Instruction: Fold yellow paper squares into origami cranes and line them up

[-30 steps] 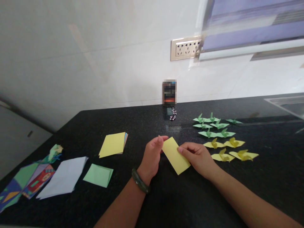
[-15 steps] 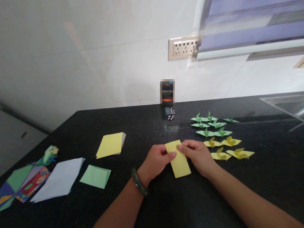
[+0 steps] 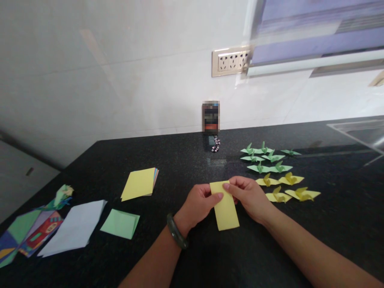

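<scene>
Near the lower centre of the frame, the left hand point(image 3: 198, 204) and the right hand point(image 3: 250, 198) both pinched, as it seemed, the top of a folded yellow paper point(image 3: 225, 208) above the black surface point(image 3: 180, 160).

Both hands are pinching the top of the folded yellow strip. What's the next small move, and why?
Probably lay the folded yellow paper strip flat on the black stone counter and run a thumb down it: left hand and right hand pinch only its far end, the rest hanging free.
</scene>
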A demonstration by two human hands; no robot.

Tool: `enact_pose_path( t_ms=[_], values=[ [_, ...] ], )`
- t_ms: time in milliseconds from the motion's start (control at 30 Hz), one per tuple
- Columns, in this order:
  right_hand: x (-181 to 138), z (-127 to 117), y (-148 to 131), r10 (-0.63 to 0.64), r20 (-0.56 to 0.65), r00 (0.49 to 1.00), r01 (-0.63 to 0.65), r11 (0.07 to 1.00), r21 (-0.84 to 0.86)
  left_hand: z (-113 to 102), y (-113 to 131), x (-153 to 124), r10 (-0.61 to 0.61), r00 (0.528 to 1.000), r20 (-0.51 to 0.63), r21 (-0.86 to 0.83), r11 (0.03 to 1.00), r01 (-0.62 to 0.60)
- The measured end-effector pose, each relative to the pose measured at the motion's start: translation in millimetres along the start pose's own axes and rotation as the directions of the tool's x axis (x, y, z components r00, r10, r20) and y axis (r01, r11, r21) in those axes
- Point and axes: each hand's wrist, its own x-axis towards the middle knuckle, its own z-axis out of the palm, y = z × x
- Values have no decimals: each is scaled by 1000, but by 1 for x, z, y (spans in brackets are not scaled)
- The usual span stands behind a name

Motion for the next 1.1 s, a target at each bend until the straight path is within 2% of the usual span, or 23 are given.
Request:
enact_pose_path(
  t_ms=[233, 367, 500, 600, 833, 900, 1000, 1100],
  values=[
    [-1, 5, 3, 28, 22, 999, -29, 998, 54, 1, -5, 0, 53, 998, -20, 85, 995, -51],
    [-2, 6, 6, -24, -45, 999, 24, 1000, -8, 2, -5, -1, 46, 998, -34, 105, 994, -42],
    [-2, 7, 6, -11, -79, 997, 8, 999, -40, 1, -5, -1, 38, 998, -50, 98, 995, -33],
    [-1, 8, 6, 10, -51, 999, -11, 999, -30, 1, -6, 0, 42, 995, -88, 86, 996, -35],
    [-3, 9, 3, -35, -17, 999, 34, 996, -80, 2, -7, 1, 86, 981, -174, 131, 989, -64],
    [-3, 11, 2, -17, -18, 1000, 16, 997, -74, 3, -7, 0, 106, 968, -226, 156, 985, -72],
    [-5, 15, 4, 14, -14, 1000, -15, 996, -84, 2, -8, 0, 176, 924, -339, 207, 972, -109],
    [-7, 18, 7, 29, 6, 1000, -27, 989, -148, -1, -8, 1, 189, 876, -445, 155, 979, -133]
  ],
)
